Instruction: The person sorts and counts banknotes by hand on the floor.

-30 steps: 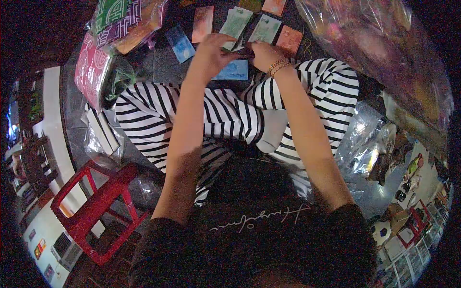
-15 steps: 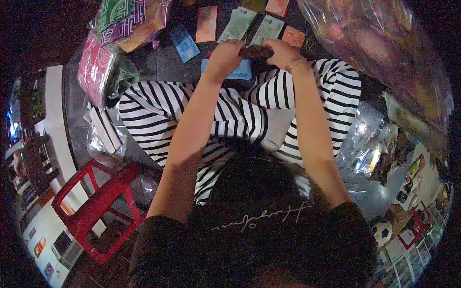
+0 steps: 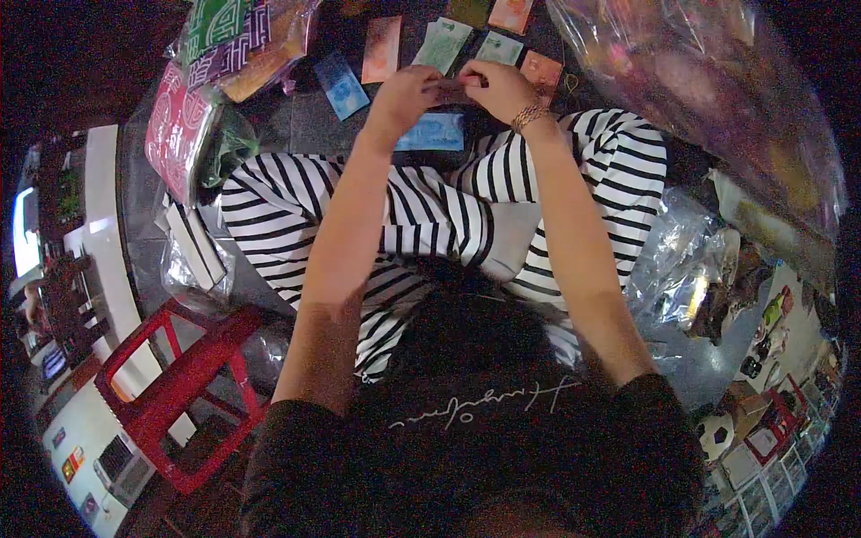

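My left hand (image 3: 404, 100) and my right hand (image 3: 502, 90) meet above the floor in front of my crossed legs. Fingers of both hands are closed, pinching a thin strip between them that is too dark and small to name. Just below them lies a blue banknote-like slip (image 3: 432, 132). Beyond my fingertips are green slips (image 3: 444, 43), with another green slip (image 3: 500, 47) partly hidden by my right hand. To the left are an orange slip (image 3: 382, 49) and a blue slip (image 3: 341, 86); to the right, another orange slip (image 3: 543, 70).
Plastic-wrapped packs (image 3: 182, 125) in red, green and purple stand at the left. A large clear plastic bag (image 3: 673, 99) fills the upper right. A red plastic stool (image 3: 184, 390) lies at lower left, and crumpled clear plastic (image 3: 677, 260) sits beside my right knee.
Both hands have shifted slightly left and up, and the fingers have come closer together. The dark reddish thing between them shows less, and more of the blue slip below is visible.
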`<action>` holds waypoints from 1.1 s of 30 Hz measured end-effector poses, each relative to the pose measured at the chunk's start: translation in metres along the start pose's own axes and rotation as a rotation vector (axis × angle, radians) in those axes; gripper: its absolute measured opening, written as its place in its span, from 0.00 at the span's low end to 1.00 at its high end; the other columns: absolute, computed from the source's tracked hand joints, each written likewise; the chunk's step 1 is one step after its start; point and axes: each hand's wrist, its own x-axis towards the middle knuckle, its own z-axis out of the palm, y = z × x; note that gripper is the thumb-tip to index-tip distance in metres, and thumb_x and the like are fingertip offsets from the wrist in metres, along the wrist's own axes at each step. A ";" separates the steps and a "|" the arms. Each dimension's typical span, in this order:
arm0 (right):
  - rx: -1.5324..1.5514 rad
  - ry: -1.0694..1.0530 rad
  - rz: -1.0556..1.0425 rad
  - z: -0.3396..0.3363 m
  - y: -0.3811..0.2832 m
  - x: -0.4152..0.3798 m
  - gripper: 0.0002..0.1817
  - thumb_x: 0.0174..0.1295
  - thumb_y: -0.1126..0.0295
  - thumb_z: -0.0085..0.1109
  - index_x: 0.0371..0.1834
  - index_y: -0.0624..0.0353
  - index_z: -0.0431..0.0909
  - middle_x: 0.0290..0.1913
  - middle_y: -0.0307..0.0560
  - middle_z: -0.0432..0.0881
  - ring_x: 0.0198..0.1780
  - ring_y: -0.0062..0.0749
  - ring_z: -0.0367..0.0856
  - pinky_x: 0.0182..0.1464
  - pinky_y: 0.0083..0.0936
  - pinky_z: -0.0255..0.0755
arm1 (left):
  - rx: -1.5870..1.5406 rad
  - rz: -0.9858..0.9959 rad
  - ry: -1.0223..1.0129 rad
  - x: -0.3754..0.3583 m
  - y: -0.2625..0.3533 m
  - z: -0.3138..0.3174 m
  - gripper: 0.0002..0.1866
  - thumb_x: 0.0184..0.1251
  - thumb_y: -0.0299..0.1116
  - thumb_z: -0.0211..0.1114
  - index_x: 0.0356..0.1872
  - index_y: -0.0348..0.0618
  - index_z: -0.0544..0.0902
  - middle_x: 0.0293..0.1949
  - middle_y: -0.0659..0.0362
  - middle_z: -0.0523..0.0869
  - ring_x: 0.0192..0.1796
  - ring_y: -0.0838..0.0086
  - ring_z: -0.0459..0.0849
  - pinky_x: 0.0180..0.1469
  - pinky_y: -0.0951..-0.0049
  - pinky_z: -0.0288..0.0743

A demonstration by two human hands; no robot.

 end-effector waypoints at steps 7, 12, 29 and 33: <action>0.167 -0.007 0.003 0.004 0.011 0.005 0.15 0.51 0.61 0.60 0.39 0.58 0.76 0.36 0.48 0.80 0.39 0.35 0.79 0.42 0.27 0.71 | 0.059 -0.112 0.061 -0.012 0.006 -0.066 0.13 0.52 0.31 0.63 0.39 0.38 0.80 0.35 0.49 0.83 0.41 0.60 0.82 0.42 0.68 0.74; 0.122 -0.087 0.022 0.022 0.002 0.003 0.16 0.48 0.61 0.62 0.36 0.59 0.78 0.34 0.50 0.80 0.37 0.37 0.79 0.41 0.29 0.71 | -0.053 -0.256 -0.042 -0.032 -0.030 -0.067 0.13 0.48 0.30 0.65 0.37 0.39 0.82 0.35 0.49 0.84 0.41 0.61 0.83 0.43 0.69 0.73; -0.040 -0.183 0.223 0.050 -0.009 -0.004 0.11 0.50 0.68 0.54 0.35 0.58 0.80 0.38 0.57 0.80 0.44 0.47 0.79 0.47 0.37 0.72 | 0.361 -0.235 -0.159 -0.038 -0.062 -0.021 0.08 0.44 0.35 0.68 0.25 0.44 0.83 0.30 0.50 0.83 0.37 0.58 0.82 0.40 0.64 0.75; -0.156 -0.178 0.247 0.062 -0.003 -0.001 0.12 0.46 0.70 0.56 0.36 0.58 0.78 0.38 0.54 0.80 0.44 0.46 0.78 0.46 0.36 0.71 | 0.394 -0.209 -0.204 -0.035 -0.067 -0.014 0.10 0.48 0.34 0.65 0.33 0.44 0.81 0.38 0.48 0.80 0.42 0.54 0.79 0.45 0.64 0.74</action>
